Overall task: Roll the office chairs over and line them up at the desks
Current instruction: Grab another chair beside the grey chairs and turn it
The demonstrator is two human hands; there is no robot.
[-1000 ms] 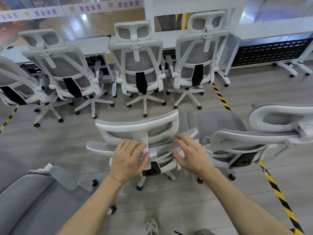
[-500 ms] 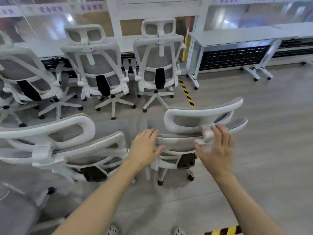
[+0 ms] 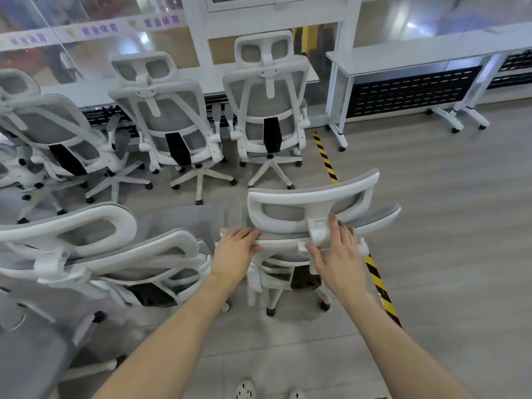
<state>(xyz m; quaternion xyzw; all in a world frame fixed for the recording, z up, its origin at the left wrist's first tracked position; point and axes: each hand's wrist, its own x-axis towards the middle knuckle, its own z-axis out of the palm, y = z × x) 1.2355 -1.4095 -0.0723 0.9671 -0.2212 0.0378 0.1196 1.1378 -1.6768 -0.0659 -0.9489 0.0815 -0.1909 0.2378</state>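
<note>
The white-framed office chair [image 3: 311,197] with grey mesh stands right in front of me, its back toward me. My left hand [image 3: 234,254] rests on the left top edge of its backrest, fingers laid flat. My right hand [image 3: 338,251] presses on the right top edge by the headrest bracket, fingers straight. A second loose chair [image 3: 86,226] stands just to its left. Three like chairs [image 3: 267,93] [image 3: 169,116] [image 3: 49,125] are lined up at the long desk [image 3: 95,93] along the glass wall.
A white desk [image 3: 403,56] with a black perforated panel stands at the back right, with bare floor before it. Yellow-black floor tape [image 3: 325,156] runs between the desks and past the chair's right side. A grey chair seat [image 3: 28,355] fills the lower left.
My view swung right. Both hands left the middle chair's backrest and came down on the backrest of the chair to its right, which now stands closer to me.
</note>
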